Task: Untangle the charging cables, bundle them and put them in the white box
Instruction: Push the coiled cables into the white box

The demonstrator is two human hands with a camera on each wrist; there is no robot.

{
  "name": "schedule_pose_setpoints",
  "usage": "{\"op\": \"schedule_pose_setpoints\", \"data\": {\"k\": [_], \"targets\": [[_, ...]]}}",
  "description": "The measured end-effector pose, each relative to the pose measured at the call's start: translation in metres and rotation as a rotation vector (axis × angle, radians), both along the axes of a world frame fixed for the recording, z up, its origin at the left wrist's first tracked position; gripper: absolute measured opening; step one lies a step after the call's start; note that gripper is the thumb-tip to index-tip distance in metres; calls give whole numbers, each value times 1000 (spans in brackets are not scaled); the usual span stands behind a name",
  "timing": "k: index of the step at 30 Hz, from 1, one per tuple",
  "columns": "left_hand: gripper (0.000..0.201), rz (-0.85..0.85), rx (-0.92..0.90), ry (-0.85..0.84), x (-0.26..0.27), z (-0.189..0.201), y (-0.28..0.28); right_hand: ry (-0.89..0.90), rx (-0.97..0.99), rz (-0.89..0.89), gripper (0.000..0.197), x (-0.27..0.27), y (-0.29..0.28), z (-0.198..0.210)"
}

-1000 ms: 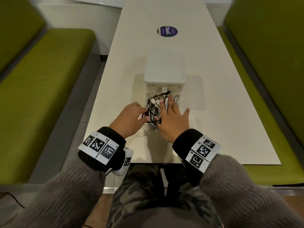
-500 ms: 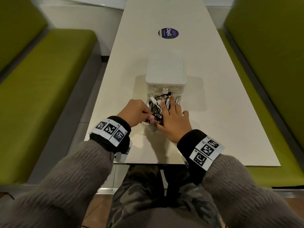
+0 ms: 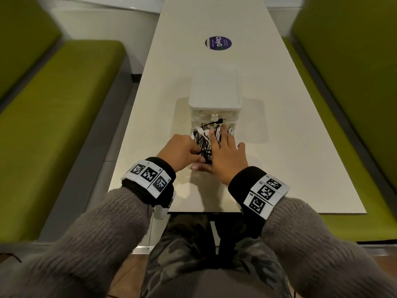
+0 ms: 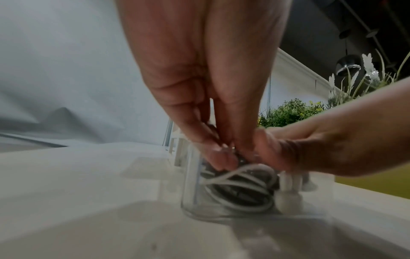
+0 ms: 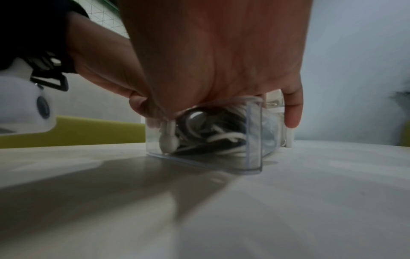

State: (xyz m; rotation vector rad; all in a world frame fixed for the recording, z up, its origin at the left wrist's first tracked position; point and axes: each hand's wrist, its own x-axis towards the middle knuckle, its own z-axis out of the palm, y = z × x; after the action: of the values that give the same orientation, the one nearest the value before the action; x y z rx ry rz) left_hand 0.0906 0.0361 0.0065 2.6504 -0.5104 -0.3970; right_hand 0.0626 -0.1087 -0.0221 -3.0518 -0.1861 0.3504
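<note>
A: Starting with the head view: the white box [image 3: 215, 91] stands mid-counter [image 3: 290, 147], its clear drawer [image 3: 232, 128] pulled toward the person and packed with black and white charging cables [image 3: 204, 137]. The right hand [image 3: 225, 154] lies flat on them, fingers straight and slightly spread. The left hand [image 3: 182, 150] is curled at the drawer's near left corner, pinching a black cable.

B: And the left wrist view?

A: The left hand's fingers [image 4: 221, 157] are pressed together on a dark cable at the drawer rim, touching the right thumb. White loops [image 4: 239, 185] lie coiled inside the clear wall.

B: The right wrist view?

A: The palm [image 5: 221, 61] presses the pile down; the little finger [image 5: 292, 112] hangs outside the drawer's right wall.

B: Failure modes?

A: Probable: compressed loops spring above the rim when released and jam the drawer on closing. A cable pinched too hard may drag neighbouring bundles out. An outside finger could be caught.
</note>
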Motion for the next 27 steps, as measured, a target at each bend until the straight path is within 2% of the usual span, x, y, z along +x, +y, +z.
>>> {"op": "schedule_pose_setpoints", "data": {"k": [4, 8, 10, 11, 15, 21, 25, 27], "targets": [[39, 16, 21, -38, -2, -2, -4, 16, -19, 6, 109, 0, 0, 2], [26, 118, 24, -126, -13, -7, -12, 16, -2, 4, 103, 0, 1, 1], [46, 138, -19, -167, -18, -7, -15, 25, 17, -1, 103, 0, 1, 2], [51, 123, -53, -184, -19, -7, -15, 34, 20, -3, 103, 0, 2, 2], [27, -46, -41, -259, -20, -7, -12, 51, 24, -19, 104, 0, 4, 4], [18, -178, -70, -233, -18, -5, -7, 63, 36, -37, 106, -1, 7, 6], [26, -188, -93, -233, -19, -4, -5, 110, -39, -22, 106, 3, 8, 13], [19, -152, -120, -226, -22, -3, -7, 118, -64, -4, 104, 4, 8, 16]]}}
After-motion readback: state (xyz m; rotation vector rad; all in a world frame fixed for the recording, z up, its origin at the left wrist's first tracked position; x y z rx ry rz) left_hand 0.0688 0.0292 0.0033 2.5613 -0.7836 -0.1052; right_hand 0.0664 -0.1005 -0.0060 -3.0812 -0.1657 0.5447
